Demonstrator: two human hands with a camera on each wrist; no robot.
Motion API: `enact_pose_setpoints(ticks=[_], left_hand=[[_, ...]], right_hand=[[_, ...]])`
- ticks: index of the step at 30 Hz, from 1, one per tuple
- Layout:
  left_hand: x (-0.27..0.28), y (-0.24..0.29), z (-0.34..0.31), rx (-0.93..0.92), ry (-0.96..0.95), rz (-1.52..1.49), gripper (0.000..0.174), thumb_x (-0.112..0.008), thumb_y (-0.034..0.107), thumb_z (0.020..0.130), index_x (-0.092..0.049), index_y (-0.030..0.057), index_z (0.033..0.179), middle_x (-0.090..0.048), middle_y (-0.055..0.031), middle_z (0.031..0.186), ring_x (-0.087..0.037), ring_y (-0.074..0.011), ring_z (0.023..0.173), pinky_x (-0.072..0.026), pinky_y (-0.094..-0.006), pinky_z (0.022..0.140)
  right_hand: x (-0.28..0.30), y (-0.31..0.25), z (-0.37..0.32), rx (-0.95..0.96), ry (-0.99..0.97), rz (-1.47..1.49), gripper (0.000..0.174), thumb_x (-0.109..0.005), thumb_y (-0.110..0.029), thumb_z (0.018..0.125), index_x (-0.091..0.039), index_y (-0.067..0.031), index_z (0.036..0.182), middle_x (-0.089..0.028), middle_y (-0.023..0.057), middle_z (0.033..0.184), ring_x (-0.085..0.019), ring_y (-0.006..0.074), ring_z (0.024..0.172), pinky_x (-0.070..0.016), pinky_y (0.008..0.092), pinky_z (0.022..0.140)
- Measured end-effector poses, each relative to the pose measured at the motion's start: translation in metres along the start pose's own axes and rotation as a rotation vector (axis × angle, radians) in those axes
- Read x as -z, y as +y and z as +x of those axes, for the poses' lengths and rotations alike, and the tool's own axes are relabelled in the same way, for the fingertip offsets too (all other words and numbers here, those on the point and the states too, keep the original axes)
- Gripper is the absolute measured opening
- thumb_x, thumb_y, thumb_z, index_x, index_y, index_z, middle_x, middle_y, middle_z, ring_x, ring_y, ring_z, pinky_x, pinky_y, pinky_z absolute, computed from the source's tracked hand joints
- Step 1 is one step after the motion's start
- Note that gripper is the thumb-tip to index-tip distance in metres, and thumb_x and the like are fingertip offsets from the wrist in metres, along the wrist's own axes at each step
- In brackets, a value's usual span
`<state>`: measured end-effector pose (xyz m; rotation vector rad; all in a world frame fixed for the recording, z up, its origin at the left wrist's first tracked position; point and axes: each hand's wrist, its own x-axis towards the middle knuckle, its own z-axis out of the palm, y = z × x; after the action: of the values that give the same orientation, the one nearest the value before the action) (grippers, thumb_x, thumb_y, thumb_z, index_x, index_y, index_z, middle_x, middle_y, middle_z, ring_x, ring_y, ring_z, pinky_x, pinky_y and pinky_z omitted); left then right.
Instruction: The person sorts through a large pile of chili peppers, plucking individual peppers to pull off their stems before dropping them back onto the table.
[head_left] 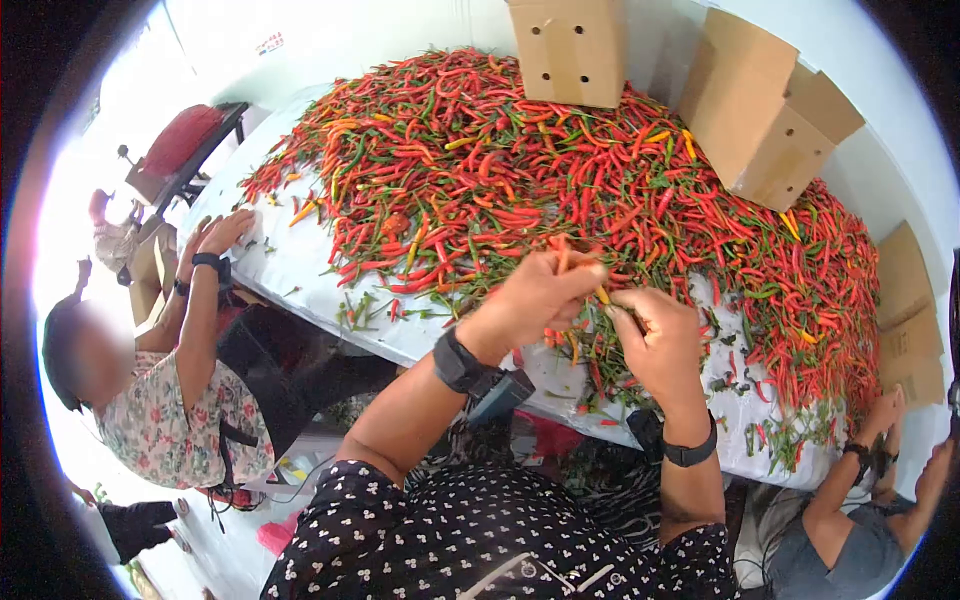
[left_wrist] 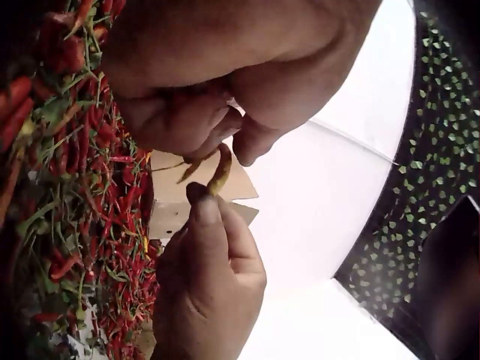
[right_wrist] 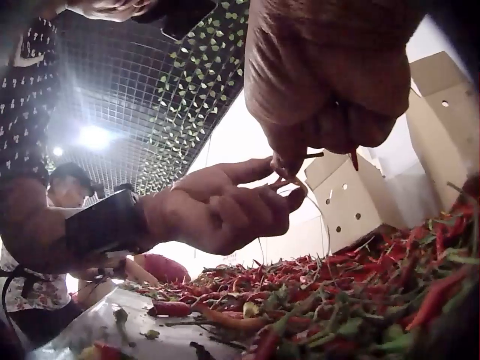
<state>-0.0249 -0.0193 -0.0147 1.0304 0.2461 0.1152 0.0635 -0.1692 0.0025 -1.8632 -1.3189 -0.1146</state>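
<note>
A small yellow chili pepper [left_wrist: 219, 174] is between my two hands, above the heap of red and green chilies [head_left: 470, 170]. My right hand [head_left: 660, 345] pinches one end between thumb and forefinger. At the other end, the curled fingers of my left hand [head_left: 540, 300] hold it; in the left wrist view that hand [left_wrist: 247, 67] is close to the camera and its grip is partly hidden. An orange-red chili [head_left: 562, 252] shows at the left fingers in the head view. Below the hands, loose stems and green chilies lie on the white table covering [head_left: 550, 385].
Cardboard boxes [head_left: 570, 55] stand on the heap's far side, with another box [head_left: 765, 120] to their right. Across the left end, a person in a floral shirt [head_left: 190, 415] rests hands on the table. Another person's arms [head_left: 865, 450] reach in at the right edge.
</note>
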Motion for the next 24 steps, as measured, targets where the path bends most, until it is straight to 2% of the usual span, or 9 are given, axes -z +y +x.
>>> enact_pose_setpoints(ticks=[6,10,12,14,16,18,20,23,24], left_hand=[[-0.016,-0.009,0.0,-0.094,0.084,0.079,0.013,-0.056,0.015,0.086,-0.048,0.0093,0.077,-0.036,0.007,0.054,-0.032,-0.0027,0.041,-0.0239,-0.0207,0.037],[-0.03,-0.016,0.001,-0.329,0.191,0.223,0.015,-0.053,0.012,0.087,-0.046,0.0073,0.075,-0.038,0.0056,0.054,-0.034,-0.0032,0.043,-0.0253,-0.0208,0.039],[-0.028,-0.018,0.001,-0.366,0.217,0.03,0.011,-0.053,0.011,0.087,-0.049,0.0071,0.078,-0.039,0.0045,0.055,-0.035,-0.0038,0.043,-0.0267,-0.0215,0.039],[-0.01,-0.013,-0.002,-0.357,0.184,-0.07,0.004,-0.052,0.007,0.086,-0.05,0.0074,0.082,-0.046,0.0017,0.058,-0.045,-0.0074,0.049,-0.0315,-0.0227,0.04],[0.012,-0.004,-0.006,-0.867,0.307,0.692,0.007,-0.048,0.003,0.085,-0.051,0.0075,0.089,-0.055,-0.001,0.067,-0.055,-0.0126,0.061,-0.0356,-0.0229,0.041],[0.035,0.022,-0.025,-0.787,0.369,1.073,0.01,-0.045,0.003,0.084,-0.051,0.0067,0.09,-0.059,-0.002,0.077,-0.059,-0.0156,0.07,-0.0402,-0.0249,0.045],[0.058,0.04,-0.03,-0.359,0.342,-0.068,0.01,-0.045,0.006,0.083,-0.053,0.0058,0.088,-0.058,-0.0014,0.076,-0.058,-0.0135,0.066,-0.0429,-0.0266,0.05],[0.107,0.055,-0.044,-0.348,0.512,0.239,0.009,-0.046,0.008,0.084,-0.054,0.0037,0.083,-0.056,-0.0009,0.069,-0.056,-0.0124,0.063,-0.0429,-0.0278,0.052],[0.125,0.057,-0.048,-0.29,0.63,0.69,0.009,-0.048,0.009,0.083,-0.054,0.0027,0.083,-0.054,-0.0027,0.066,-0.056,-0.0136,0.062,-0.0425,-0.0293,0.052]], right_hand=[[-0.002,0.005,-0.006,-0.115,0.037,0.052,0.009,-0.064,-0.006,0.072,-0.062,-0.0028,0.08,-0.06,0.0132,0.071,-0.058,0.0275,0.06,-0.0443,0.0325,0.055],[0.002,0.003,-0.006,-0.209,0.114,0.015,0.007,-0.062,-0.006,0.076,-0.061,0.0005,0.078,-0.061,0.0127,0.067,-0.059,0.0214,0.058,-0.0436,0.0302,0.053],[0.004,0.012,-0.006,-0.261,0.193,0.037,0.008,-0.062,-0.007,0.076,-0.061,0.0015,0.077,-0.06,0.0103,0.063,-0.056,0.0169,0.055,-0.0419,0.0286,0.052],[0.011,0.017,-0.005,-0.315,0.272,0.059,0.009,-0.061,-0.007,0.077,-0.061,0.0024,0.075,-0.058,0.008,0.06,-0.052,0.0124,0.053,-0.0401,0.027,0.051],[0.024,0.013,-0.003,-0.453,0.187,0.054,0.013,-0.062,-0.009,0.078,-0.062,0.003,0.074,-0.053,0.0032,0.055,-0.044,0.0059,0.052,-0.0354,0.0241,0.048],[0.026,0.018,-0.005,-0.41,0.203,0.088,0.02,-0.062,-0.012,0.08,-0.059,0.0035,0.068,-0.046,0.0007,0.052,-0.036,0.0046,0.051,-0.031,0.0232,0.046],[0.029,0.023,-0.007,-0.358,0.169,0.044,0.024,-0.062,-0.013,0.08,-0.054,0.0031,0.065,-0.042,-0.0002,0.051,-0.034,0.0047,0.051,-0.0295,0.024,0.045],[0.025,0.018,-0.005,-0.286,0.19,0.065,0.026,-0.062,-0.013,0.081,-0.051,0.0022,0.062,-0.039,-0.0008,0.051,-0.032,0.0049,0.051,-0.0282,0.0242,0.045],[0.023,0.018,-0.006,-0.289,0.192,0.066,0.026,-0.062,-0.013,0.081,-0.051,0.0022,0.062,-0.039,-0.0008,0.051,-0.032,0.0049,0.051,-0.0282,0.0242,0.045]])
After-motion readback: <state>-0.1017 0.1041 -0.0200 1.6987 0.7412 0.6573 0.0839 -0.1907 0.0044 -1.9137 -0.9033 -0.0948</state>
